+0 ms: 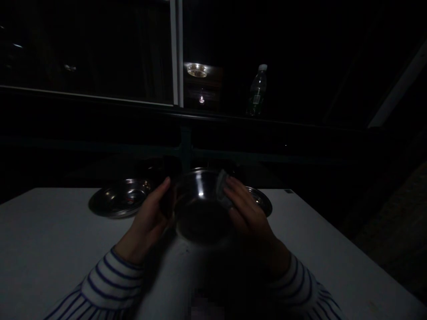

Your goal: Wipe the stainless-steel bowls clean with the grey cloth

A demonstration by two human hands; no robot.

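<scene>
A shiny metal bowl (202, 213) is held up above the table, tilted so that its hollow or base faces me; the dim light does not show which. My left hand (150, 222) grips its left edge, thumb up and fingers mostly hidden behind it. On the right side, my right hand (248, 213) presses a crumpled grey cloth (221, 189) against the bowl's wall, its fingers closed over the cloth. Behind my left hand lies a wide metal dish (115, 202). Another metal dish (263, 202) shows partly behind my right hand.
The white table (43, 240) spreads under both arms, its far edge just past the dishes. Beyond it, a plastic bottle (257, 91) with a white cap stands on a dark ledge by the window frame (176, 53). The surroundings are very dark.
</scene>
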